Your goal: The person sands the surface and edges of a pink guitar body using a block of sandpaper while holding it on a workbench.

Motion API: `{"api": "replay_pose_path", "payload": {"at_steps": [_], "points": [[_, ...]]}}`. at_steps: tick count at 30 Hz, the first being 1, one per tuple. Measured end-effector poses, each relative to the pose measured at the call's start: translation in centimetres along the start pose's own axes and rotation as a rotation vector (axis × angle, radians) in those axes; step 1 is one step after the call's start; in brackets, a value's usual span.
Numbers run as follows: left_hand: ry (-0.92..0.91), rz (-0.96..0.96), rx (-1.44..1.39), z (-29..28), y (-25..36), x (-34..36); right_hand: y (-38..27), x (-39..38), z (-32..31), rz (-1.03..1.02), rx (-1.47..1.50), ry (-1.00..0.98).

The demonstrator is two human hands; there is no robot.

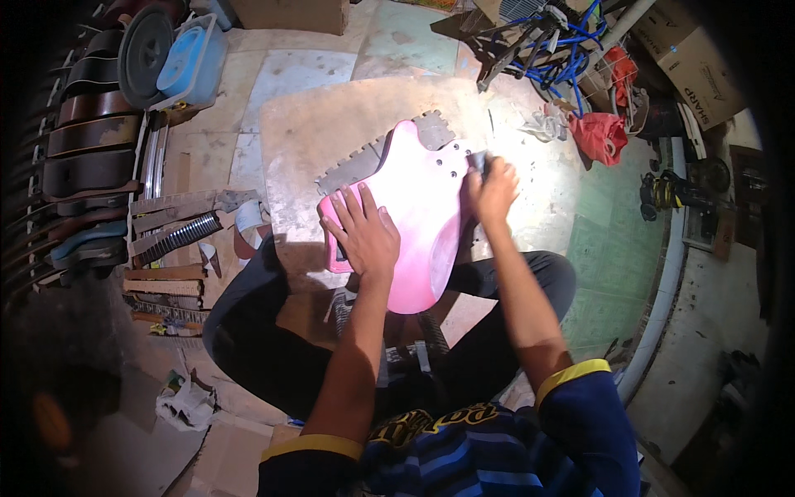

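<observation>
A pink guitar body lies across a low work board, partly over a grey foam mat with toothed edges. It has several small dark holes near its neck end. My left hand rests flat on the left part of the body, fingers spread. At the body's right edge, beside the holes, my right hand is closed on a small grey piece of what looks like sandpaper. My fingers partly hide that piece. Strong light washes out the body's upper right.
Several guitar bodies stand in a rack at the left, near a clear tub with a blue lid. Files and wooden tools lie left of my knee. Blue cables and a red bag sit at the back right.
</observation>
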State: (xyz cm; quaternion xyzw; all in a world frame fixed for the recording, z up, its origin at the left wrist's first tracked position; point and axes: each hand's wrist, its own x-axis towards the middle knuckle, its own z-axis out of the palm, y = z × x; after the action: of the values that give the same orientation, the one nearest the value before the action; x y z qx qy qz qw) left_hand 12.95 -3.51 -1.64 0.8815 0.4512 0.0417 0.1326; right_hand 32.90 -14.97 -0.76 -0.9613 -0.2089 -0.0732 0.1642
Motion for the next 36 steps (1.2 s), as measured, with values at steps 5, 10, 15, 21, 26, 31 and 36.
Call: {"api": "replay_pose_path", "payload": {"at_steps": [5,10,15,21,26,31,36], "points": [[-0.002,-0.04,0.001,0.4,-0.8,0.0,-4.9,-9.0,-2.4,-0.442,0.21,-0.299],[-0.014,-0.023,-0.014,0.3,-0.1,0.1,3.0,0.1,-0.7,-0.042,0.031,-0.015],[-0.012,-0.059,0.003,0.6,-0.6,0.0,-2.9,-8.1,-1.6,-0.346,0.083,-0.319],[-0.009,-0.031,-0.015,-0.1,-0.3,0.1,4.2,0.0,-1.4,-0.043,0.049,-0.004],[0.002,-0.048,-0.015,0.7,-0.7,-0.1,-4.0,-11.5,-2.3,-0.327,0.127,-0.338],[-0.008,-0.04,-0.01,0.4,-0.4,-0.2,5.2,-1.2,-0.8,-0.111,0.058,-0.084],[0.011,-0.049,-0.006,0.6,-0.5,0.4,-1.6,-9.2,-0.3,-0.18,0.036,-0.191]]}}
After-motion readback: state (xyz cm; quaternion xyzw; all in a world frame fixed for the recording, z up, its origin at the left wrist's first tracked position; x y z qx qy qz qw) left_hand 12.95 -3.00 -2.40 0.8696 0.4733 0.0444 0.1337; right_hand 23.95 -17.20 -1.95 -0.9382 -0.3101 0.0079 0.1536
